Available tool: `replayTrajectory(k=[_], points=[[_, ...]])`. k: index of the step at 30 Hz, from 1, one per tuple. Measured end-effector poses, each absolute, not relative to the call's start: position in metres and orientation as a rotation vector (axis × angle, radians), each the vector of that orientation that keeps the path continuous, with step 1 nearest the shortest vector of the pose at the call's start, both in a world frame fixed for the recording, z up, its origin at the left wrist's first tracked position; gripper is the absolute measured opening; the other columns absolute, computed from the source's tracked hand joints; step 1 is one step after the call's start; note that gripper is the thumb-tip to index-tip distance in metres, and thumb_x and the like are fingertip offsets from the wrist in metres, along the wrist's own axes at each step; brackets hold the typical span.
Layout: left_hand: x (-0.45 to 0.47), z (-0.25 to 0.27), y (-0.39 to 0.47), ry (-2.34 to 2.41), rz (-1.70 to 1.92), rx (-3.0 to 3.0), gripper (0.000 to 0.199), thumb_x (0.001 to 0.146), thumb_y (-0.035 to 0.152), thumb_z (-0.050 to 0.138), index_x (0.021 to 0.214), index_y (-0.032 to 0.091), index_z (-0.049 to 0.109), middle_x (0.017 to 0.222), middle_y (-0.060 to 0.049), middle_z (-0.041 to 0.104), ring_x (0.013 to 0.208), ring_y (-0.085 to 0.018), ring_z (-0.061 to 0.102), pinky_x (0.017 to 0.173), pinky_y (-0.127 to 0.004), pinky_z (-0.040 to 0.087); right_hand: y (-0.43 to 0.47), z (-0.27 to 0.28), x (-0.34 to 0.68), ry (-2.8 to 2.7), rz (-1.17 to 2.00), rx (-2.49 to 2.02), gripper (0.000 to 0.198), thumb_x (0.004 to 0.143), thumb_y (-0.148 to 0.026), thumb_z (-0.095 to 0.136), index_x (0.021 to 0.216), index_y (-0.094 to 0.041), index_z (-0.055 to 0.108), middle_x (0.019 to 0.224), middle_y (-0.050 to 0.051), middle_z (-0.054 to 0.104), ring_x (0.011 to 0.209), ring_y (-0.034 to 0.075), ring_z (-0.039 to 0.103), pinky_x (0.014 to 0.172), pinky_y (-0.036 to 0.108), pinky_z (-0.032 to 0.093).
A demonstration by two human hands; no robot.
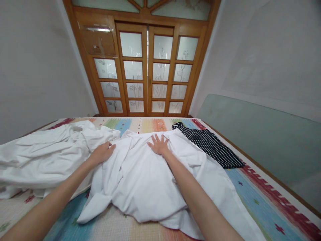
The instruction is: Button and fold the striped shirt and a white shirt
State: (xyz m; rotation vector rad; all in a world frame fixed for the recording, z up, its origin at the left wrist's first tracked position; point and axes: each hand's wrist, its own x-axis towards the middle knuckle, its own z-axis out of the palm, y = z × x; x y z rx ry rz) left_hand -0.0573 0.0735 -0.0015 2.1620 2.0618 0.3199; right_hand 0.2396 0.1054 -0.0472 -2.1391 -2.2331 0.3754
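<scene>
Okay, far left: white cloth heap [60, 147], rumpled, runs off the left frame edge, so its full outline is cut off; which garment it is, hard to make out. Left hand [103, 153] comes next, at the heap's right end where it meets the white garment [145, 180]; fingers curled, can't tell whether that grip is pinching cloth. White garment lies mid-bed, long axis running away from the person, narrower end far, wider end near; sleeve-like flap points near-left. Folds make front or back unclear. Patterned bed cover [250, 189] shows bare between heap and flap, plus a strip past the far end. Right hand [158, 144] sits near that far end, palm down, fingers spread, grip relaxed and holding nothing; its forearm hides some cloth, and the near-right corner drops out of frame. Black striped garment [213, 144] lies just right, folded flat, long axis slanting from far-left to near-right, left side partly beneath or behind the white cloth. Bare cover runs from there to the right bed edge, by the pale green board [263, 124].
</scene>
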Motion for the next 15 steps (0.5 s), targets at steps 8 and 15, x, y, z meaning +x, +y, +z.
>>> replayTrajectory(k=[8, 15], points=[[-0.073, -0.005, 0.025, 1.961, 0.755, 2.181, 0.052, 0.086, 0.053, 0.032, 0.108, 0.015, 0.06, 0.092, -0.011, 0.069, 0.088, -0.027, 0.066, 0.082, -0.038, 0.05, 0.125, -0.047, 0.244, -2.204, 0.363, -2.178, 0.077, 0.092, -0.068, 0.009, 0.156, -0.027, 0.004, 0.163, 0.001, -0.005, 0.147, 0.038, -0.006, 0.112, 0.063, 0.002], [-0.071, -0.018, -0.039, 1.917, 1.0, 2.323, 0.045, 0.087, 0.053, 0.039, 0.113, 0.02, 0.057, 0.096, -0.01, 0.065, 0.094, -0.028, 0.062, 0.089, -0.043, 0.049, 0.146, -0.042, 0.253, -2.182, 0.415, -2.16, 0.076, 0.092, -0.066, 0.019, 0.156, -0.026, 0.009, 0.163, 0.001, -0.002, 0.147, 0.038, -0.005, 0.112, 0.062, 0.001]])
